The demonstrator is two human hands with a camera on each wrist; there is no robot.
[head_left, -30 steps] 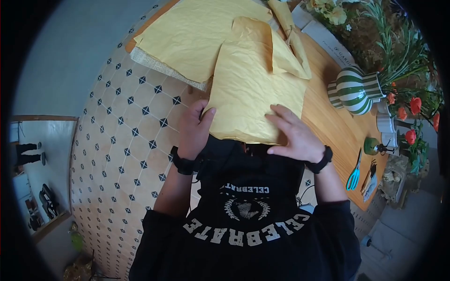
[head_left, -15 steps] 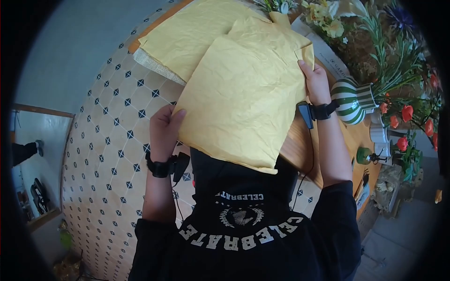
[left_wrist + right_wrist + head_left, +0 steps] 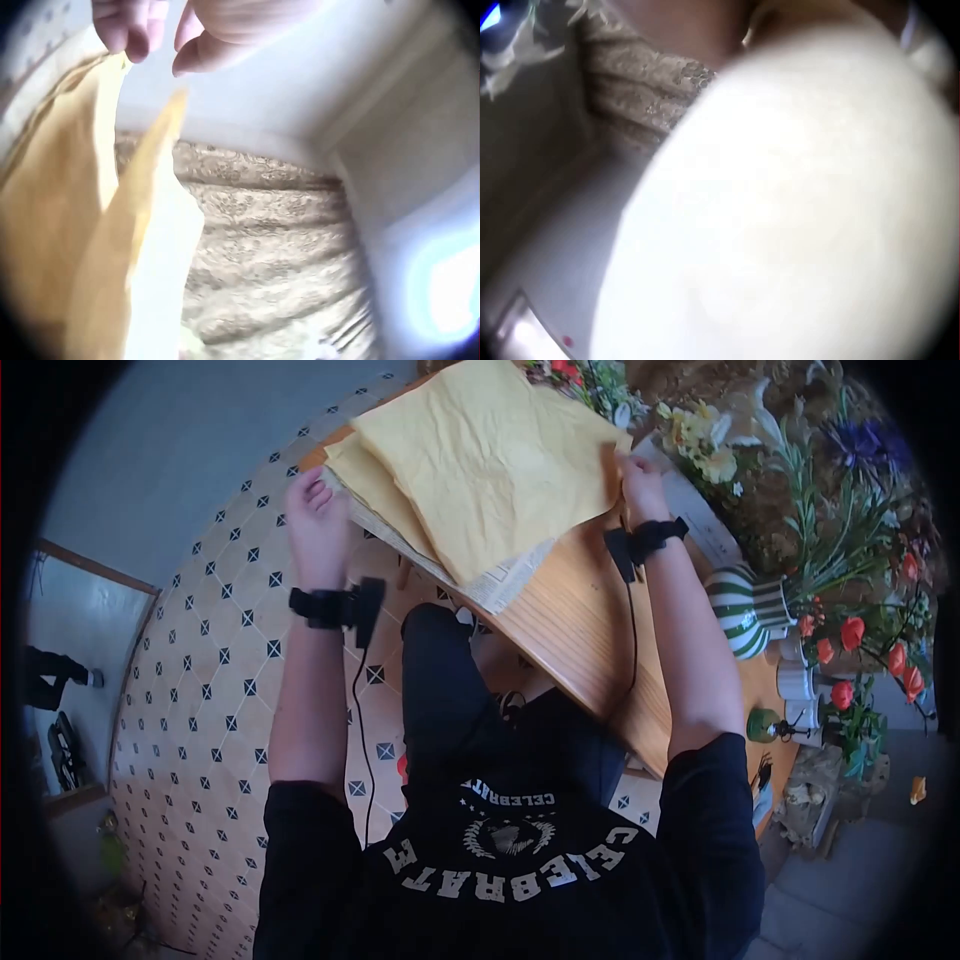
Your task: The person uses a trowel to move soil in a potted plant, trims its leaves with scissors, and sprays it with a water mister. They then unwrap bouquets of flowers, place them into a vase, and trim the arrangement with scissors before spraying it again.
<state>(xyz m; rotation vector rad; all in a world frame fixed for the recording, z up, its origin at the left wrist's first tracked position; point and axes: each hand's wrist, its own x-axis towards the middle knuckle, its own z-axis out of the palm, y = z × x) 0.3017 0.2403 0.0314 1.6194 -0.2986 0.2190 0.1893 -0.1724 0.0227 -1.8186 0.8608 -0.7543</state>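
A crinkled yellow paper piece (image 3: 510, 460) slants over other yellow paper (image 3: 375, 490) at the table's far left end, with printed sheets (image 3: 508, 580) beneath. My right hand (image 3: 642, 488) pinches its right corner; in the right wrist view the pale paper (image 3: 780, 210) hides most of that hand. Just left of the stack, my left hand (image 3: 320, 530) is raised with fingers loosely bent, holding nothing. In the left wrist view the fingers and thumb of my left hand (image 3: 202, 34) stand apart above the yellow paper edges (image 3: 142, 202).
Flowers (image 3: 705, 445) and greenery line the table's right side, with a green-and-white striped vase (image 3: 735, 610) and a small green bottle (image 3: 765, 725) near them. The bare wooden tabletop (image 3: 590, 620) shows between the paper and my right forearm. Cables hang from both wrists.
The top paper has moved away from my lap onto the stack, uncovering table and my legs. My left hand has let go of its edge and risen; my right hand still holds a corner.
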